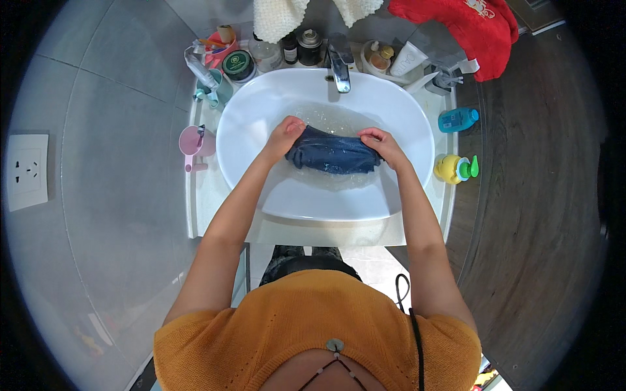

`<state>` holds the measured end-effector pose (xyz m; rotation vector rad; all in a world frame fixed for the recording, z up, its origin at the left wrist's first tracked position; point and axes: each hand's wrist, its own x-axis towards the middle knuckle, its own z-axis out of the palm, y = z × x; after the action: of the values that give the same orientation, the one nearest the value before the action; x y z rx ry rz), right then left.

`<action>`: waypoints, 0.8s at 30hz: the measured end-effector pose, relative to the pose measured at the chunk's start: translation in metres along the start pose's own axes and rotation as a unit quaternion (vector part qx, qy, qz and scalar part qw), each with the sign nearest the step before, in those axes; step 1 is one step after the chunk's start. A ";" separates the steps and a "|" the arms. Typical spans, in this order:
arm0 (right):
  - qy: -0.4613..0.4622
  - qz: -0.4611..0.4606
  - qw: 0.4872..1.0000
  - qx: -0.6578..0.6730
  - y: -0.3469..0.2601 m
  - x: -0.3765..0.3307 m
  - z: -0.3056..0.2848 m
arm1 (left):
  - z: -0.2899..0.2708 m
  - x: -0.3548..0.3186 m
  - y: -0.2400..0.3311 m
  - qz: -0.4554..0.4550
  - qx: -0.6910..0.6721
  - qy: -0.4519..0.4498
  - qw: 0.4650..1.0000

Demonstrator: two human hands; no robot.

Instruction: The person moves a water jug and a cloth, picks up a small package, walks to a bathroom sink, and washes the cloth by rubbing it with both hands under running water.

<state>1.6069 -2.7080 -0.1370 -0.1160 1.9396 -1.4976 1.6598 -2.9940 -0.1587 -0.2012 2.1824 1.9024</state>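
Observation:
A wet dark blue cloth [334,154], perhaps a garment, is stretched sideways between my two hands over the white washbasin [280,205]. Its lower part hangs in the shallow, bubbly water [345,119]. My left hand [287,135] pinches the cloth's upper left corner, fingers folded over the edge. At the upper right corner, my right hand [383,143] grips it between thumb and fingers. The metal faucet [339,68] stands behind the cloth at the basin's far rim.
Along the left of the counter [208,225] stand a pink cup [195,141] and a teal cup [220,88]. Jars and bottles line the back. A blue bottle [458,120] and a yellow pump bottle [453,169] are at the right edge. A red cloth [469,29] hangs at back right.

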 end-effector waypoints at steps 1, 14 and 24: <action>0.023 0.003 1.000 0.016 0.009 0.004 0.000 | -0.003 0.004 -0.020 -0.029 -0.072 0.019 0.997; 0.016 -0.040 0.878 -0.476 0.054 -0.011 0.084 | 0.029 -0.029 -0.070 -0.153 -0.259 0.091 0.949; 0.095 -0.123 0.986 -0.053 -0.005 -0.024 0.153 | 0.056 -0.032 -0.023 -0.261 -0.596 0.044 0.758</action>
<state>1.7083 -2.8245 -0.1391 -0.2770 2.2245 -1.6105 1.7018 -2.9440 -0.1788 -0.9771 0.4648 2.5471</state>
